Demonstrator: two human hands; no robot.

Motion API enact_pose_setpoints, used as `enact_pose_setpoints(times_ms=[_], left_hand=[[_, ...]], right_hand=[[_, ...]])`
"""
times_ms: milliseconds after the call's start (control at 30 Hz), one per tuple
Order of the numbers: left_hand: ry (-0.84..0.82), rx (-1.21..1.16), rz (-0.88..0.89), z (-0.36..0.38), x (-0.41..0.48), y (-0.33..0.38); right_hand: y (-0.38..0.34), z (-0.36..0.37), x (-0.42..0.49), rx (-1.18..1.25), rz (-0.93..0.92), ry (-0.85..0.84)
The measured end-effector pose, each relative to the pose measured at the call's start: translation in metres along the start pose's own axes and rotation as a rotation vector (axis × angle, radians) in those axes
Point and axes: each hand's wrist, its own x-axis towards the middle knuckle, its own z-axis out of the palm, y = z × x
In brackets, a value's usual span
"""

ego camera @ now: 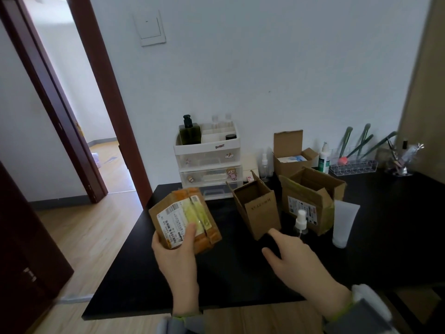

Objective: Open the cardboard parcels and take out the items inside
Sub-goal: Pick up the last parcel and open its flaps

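Matt cardboard parcel (184,219) (glossy tape) — paper label (171,219)

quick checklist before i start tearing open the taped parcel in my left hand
1. Left hand grips the taped parcel: ok.
2. Right hand is free and open: ok.
3. Tape seam faces up: ok.
4. Clear black table in front: ok.
5. Spray bottle standing close by the right hand could get knocked: not ok.
6. Cutting tool in sight: not ok, none visible.

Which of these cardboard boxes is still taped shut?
The small brown cardboard parcel with orange tape, held in the left hand; the three cardboard boxes on the black table stand open.
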Motion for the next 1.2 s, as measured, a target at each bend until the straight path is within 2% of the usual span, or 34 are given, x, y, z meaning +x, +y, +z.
enact_pose_setpoints(times_ms=[133, 300, 367, 433, 500, 567, 700, 767, 833, 933, 1067, 1200], left_hand=[[-0.079, -0.056, -0.082, 0.001, -0.009, -0.001], [-0.175, -0.055, -0.163, -0.002, -0.009, 0.001], [-0.196, -0.03, -0.169, -0.003, -0.008, 0.002], [-0.215, 0.003, -0.167, -0.004, -0.009, 0.003], [-0.233, 0.032, -0.166, -0.003, -0.011, 0.002], [-0.249, 0.055, -0.171, -0.001, -0.014, 0.001], [-0.281, 0.109, -0.17, -0.001, -0.016, 0.001], [-0.287, 0.137, -0.152, -0.002, -0.018, 0.001], [-0.296, 0.166, -0.13, -0.002, -0.019, 0.0], [-0.319, 0.188, -0.137, -0.003, -0.017, 0.0], [-0.342, 0.159, -0.182, -0.01, -0.009, 0.0], [-0.385, 0.103, -0.278, -0.017, -0.007, -0.001]], right_hand=[[0.008, 0.037, 0.018, -0.331, -0.104, 0.062], [0.012, 0.053, 0.022, -0.389, -0.043, -0.135], [0.011, 0.046, 0.02, -0.284, -0.064, -0.213], [0.001, 0.033, 0.018, -0.009, -0.126, -0.237], [-0.015, 0.024, 0.019, 0.25, -0.184, -0.15], [-0.028, 0.023, 0.025, 0.365, -0.2, -0.082], [-0.037, 0.024, 0.039, 0.62, -0.155, -0.234], [-0.039, 0.023, 0.041, 0.568, -0.167, -0.238], [-0.042, 0.024, 0.041, 0.432, -0.174, -0.173], [-0.045, 0.029, 0.042, 0.402, -0.153, -0.185], [-0.036, 0.027, 0.047, 0.58, -0.09, -0.217], [-0.031, 0.022, 0.048, 0.739, -0.14, -0.261]])
